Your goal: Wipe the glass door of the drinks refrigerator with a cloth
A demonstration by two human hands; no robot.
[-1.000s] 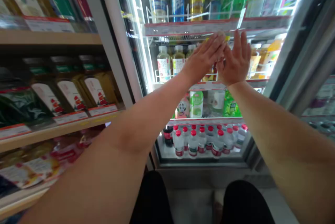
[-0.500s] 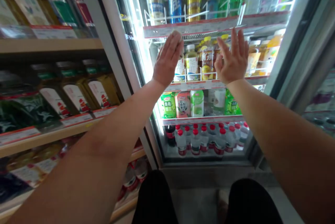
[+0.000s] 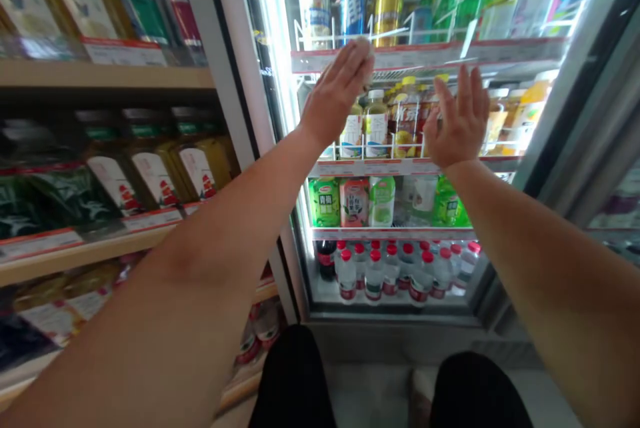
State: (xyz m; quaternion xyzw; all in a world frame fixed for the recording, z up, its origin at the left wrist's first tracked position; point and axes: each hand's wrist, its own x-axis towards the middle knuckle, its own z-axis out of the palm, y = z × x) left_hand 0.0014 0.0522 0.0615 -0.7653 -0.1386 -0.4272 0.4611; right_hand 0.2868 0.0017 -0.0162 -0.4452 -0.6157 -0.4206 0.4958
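Two bare arms reached from the near edge toward a brightly lit, glass-fronted drinks cooler [image 3: 390,314]. The left hand [image 3: 334,100] held a small pale cloth [image 3: 366,55], its fingers straight, close together and laid over it; the thumb was hidden. The cloth lay at the far right end of that hand, by the fingertips, and the fingers pointed far and to the right. In the view it overlapped the price strip [image 3: 500,53] of the far shelf, near a blue can [image 3: 353,7] and a gold can [image 3: 389,7].

The right hand [image 3: 457,123] was well apart from the cloth, to its right and a little nearer. It held nothing that showed: its fingers were raised and slightly spread, its thumb bent inward. Whether its palm touched the glass could not be told. Between the two hands stood yellow-capped tea bottles [image 3: 406,115], and an orange juice bottle [image 3: 535,108] stood to the right.

The cloth looked whitish, soft and crumpled, with no clear long axis; only a rounded bulge showed beyond the fingers, slightly blurred. Nearer than both hands, red-capped water bottles [image 3: 374,278] filled the cooler's nearest level. On the left, wooden shelves [image 3: 105,73] carried more bottles.
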